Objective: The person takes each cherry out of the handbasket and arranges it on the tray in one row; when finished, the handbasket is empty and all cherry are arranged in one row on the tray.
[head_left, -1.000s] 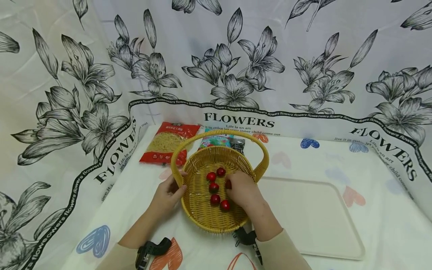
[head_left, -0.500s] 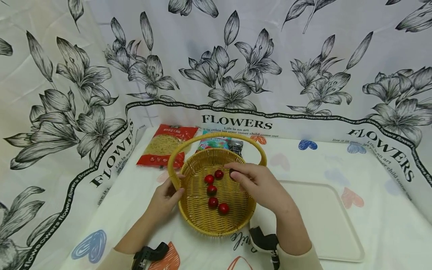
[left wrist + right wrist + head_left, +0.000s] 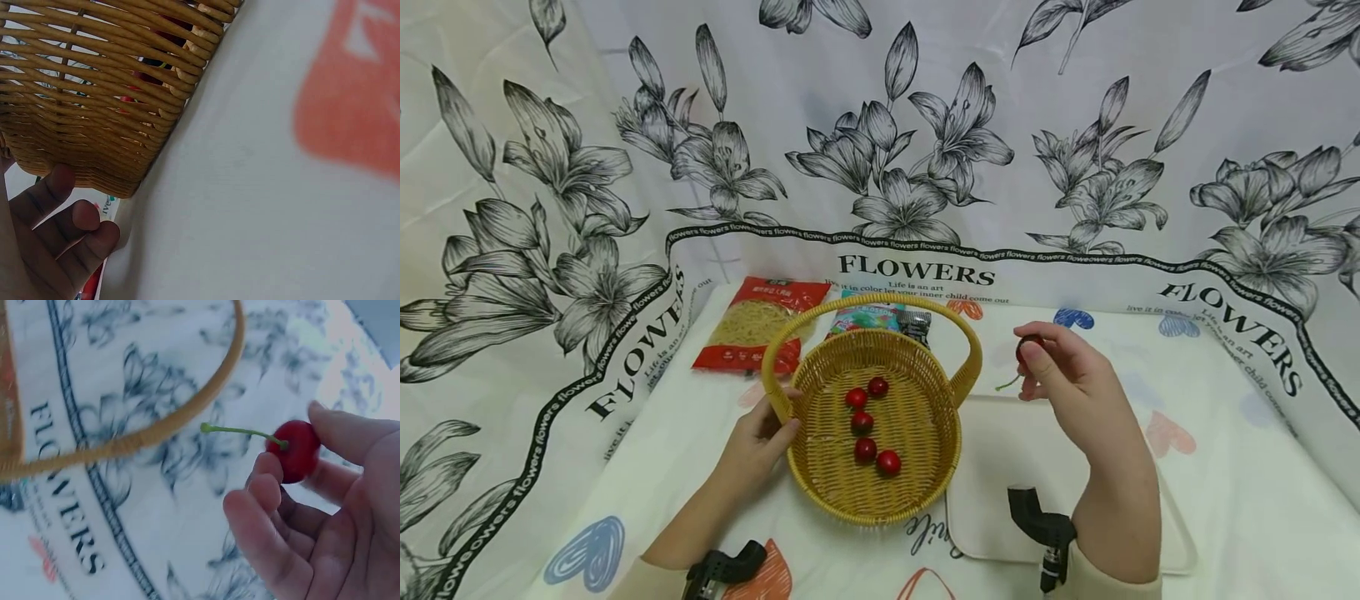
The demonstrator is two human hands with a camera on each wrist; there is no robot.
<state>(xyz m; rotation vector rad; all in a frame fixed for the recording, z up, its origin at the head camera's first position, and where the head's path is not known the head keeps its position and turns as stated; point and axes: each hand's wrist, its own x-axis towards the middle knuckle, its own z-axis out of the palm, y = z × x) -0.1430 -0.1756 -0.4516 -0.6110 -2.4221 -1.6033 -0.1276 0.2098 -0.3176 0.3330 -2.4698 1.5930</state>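
A round yellow wicker basket (image 3: 951,467) with a tall arched handle stands on the cloth. Several dark red cherries (image 3: 889,463) lie on its bottom. My left hand (image 3: 756,442) holds the basket's left side where the handle meets the rim; the left wrist view shows some fingers (image 3: 86,215) curled loosely beside the woven wall. Out to the right of the basket, my right hand (image 3: 1071,379) pinches a cherry (image 3: 299,453) between thumb and fingers, raised over the far part of a cream tray (image 3: 1000,492). Its green stem (image 3: 240,430) points away from the palm.
Behind the basket, at left, lies a red bag of pasta (image 3: 748,325). Beside it are a teal and pink packet (image 3: 867,315) and a small black packet (image 3: 914,323). A flower-printed curtain (image 3: 895,125) closes off the back.
My right hand has lifted a cherry out of the basket and carried it right, over the tray. The left hand stays at the basket's left side.
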